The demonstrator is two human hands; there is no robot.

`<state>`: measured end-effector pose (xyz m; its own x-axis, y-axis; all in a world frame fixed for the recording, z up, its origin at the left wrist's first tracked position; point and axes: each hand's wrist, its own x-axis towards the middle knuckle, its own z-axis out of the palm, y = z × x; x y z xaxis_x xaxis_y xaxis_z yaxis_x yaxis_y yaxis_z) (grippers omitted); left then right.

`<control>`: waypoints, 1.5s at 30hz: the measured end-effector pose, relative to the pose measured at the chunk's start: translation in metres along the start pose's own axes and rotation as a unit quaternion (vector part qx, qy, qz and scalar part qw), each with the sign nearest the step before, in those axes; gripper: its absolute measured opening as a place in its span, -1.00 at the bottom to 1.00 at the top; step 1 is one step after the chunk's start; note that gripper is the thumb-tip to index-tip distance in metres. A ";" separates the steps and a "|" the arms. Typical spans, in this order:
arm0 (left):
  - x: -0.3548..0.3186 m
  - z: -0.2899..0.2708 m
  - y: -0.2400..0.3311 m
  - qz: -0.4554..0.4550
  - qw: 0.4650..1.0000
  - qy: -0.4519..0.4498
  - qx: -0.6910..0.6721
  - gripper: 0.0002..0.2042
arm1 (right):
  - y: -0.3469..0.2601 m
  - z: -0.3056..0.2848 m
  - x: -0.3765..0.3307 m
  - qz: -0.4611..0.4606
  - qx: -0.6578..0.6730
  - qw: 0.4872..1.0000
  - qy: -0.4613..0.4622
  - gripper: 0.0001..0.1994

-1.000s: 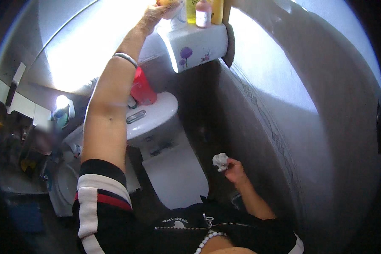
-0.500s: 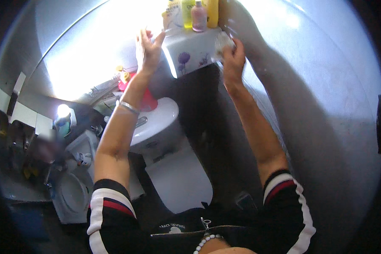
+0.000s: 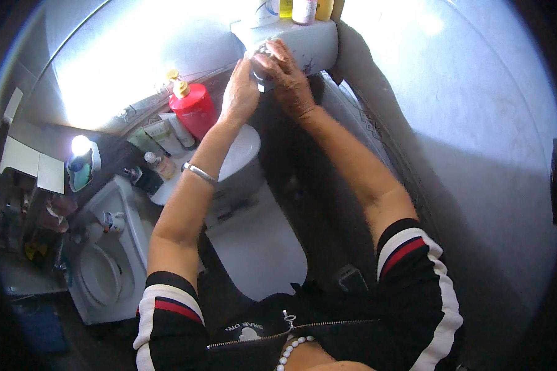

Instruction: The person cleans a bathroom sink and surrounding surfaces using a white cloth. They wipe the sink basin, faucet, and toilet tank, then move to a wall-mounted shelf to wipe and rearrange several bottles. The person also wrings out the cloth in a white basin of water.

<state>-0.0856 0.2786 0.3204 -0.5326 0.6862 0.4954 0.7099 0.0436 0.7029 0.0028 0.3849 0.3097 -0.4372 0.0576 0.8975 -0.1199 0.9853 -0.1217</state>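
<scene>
My left hand [image 3: 240, 93] and my right hand [image 3: 289, 80] are brought together in front of a white rounded unit [image 3: 320, 43]. Between them is a pale bumpy thing [image 3: 267, 48], mostly covered by fingers; its kind is unclear. The right hand's fingers curl over the top of it, and the left hand's fingers close against its left side. Below the fingers shows a small whitish curved piece [image 3: 264, 82]; I cannot tell whether it belongs to the held thing.
A white bottle [image 3: 267, 12] and a pink bottle [image 3: 304, 11] stand on the unit. On the toilet tank [image 3: 244, 145] sits a red pump bottle [image 3: 193, 110], with tubes [image 3: 163, 136] and a small clear bottle [image 3: 159, 166]. The toilet lid [image 3: 260, 253] is down. A washbasin [image 3: 102, 275] is at left.
My right hand has moved left with the pale thing and met my left hand, which has come lower and rightward. The view has shifted, showing more of the red pump bottle.
</scene>
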 end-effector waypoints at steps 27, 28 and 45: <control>-0.235 -0.083 -0.044 -0.158 0.987 0.039 -0.001 -0.60 | 0.021 -0.009 -0.039 0.171 -0.092 0.975 0.107 -0.38; -0.265 -0.093 -0.058 -0.169 0.984 0.064 0.002 -0.61 | 0.018 -0.004 -0.046 0.138 -0.140 0.977 0.083 -0.38; -0.436 -0.204 -0.104 -0.249 0.773 -0.013 0.583 -0.49 | -0.002 0.033 -0.005 0.622 0.126 0.773 0.006 -0.67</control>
<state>-0.0212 -0.1728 0.1351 -0.8750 0.3869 0.2909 0.3606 0.9219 -0.1416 -0.0240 0.3775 0.2916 -0.3453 0.9382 0.0224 0.2167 0.1030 -0.9708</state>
